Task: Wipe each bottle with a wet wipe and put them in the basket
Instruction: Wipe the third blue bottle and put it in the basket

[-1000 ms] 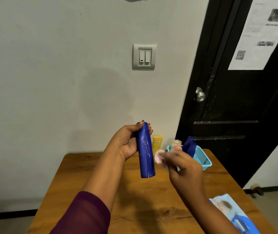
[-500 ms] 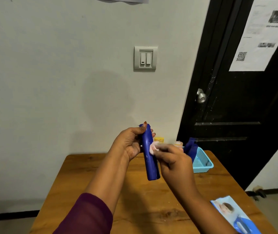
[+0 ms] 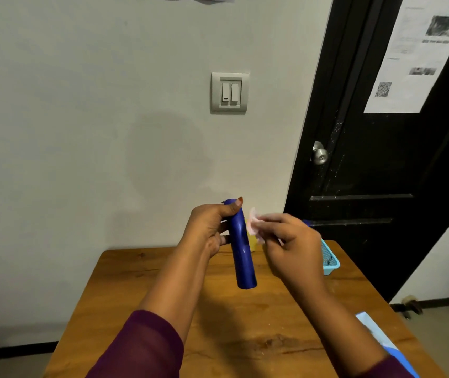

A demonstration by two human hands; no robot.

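My left hand (image 3: 208, 227) grips the top of a dark blue bottle (image 3: 242, 257), held upright above the wooden table (image 3: 141, 271). My right hand (image 3: 290, 241) pinches a small pale pink wet wipe (image 3: 253, 223) just right of the bottle's upper part. A light blue basket (image 3: 330, 259) sits at the table's far right edge, mostly hidden behind my right hand. A sliver of a yellow bottle (image 3: 252, 242) shows between the blue bottle and the wipe.
A blue-and-white wipe packet (image 3: 381, 342) lies at the table's near right corner. A black door with a round knob (image 3: 320, 155) stands to the right. A light switch (image 3: 229, 92) is on the wall behind.
My right hand brought the wipe from mid-bottle height up to the bottle's upper part. Both hands and the bottle rose slightly and shifted.
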